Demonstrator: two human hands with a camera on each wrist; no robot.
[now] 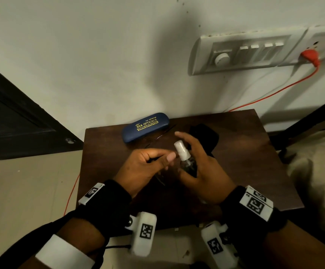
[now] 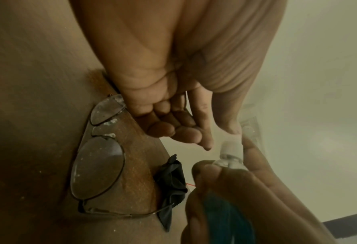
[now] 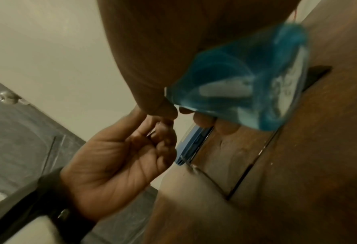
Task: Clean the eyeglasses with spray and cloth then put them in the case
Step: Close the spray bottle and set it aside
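Observation:
My right hand point(image 1: 193, 152) grips a small clear spray bottle point(image 1: 186, 164) with a white cap and a blue label point(image 3: 235, 85), upright above the brown table point(image 1: 245, 162). My left hand point(image 1: 168, 162) hovers just left of the cap, fingers curled, thumb tip beside the cap point(image 2: 230, 147); I see nothing held in it. The thin-framed eyeglasses point(image 2: 99, 166) lie open on the table below both hands. A crumpled black cloth point(image 1: 204, 135) lies behind the bottle. The dark blue glasses case point(image 1: 145, 126), shut, sits at the table's back left.
The table stands against a white wall with a switchboard point(image 1: 245, 53) and a red plug and cable point(image 1: 274, 94) running down behind it. A dark door point(image 1: 12, 117) is at the left. Pale fabric point(image 1: 313, 162) lies to the right of the table.

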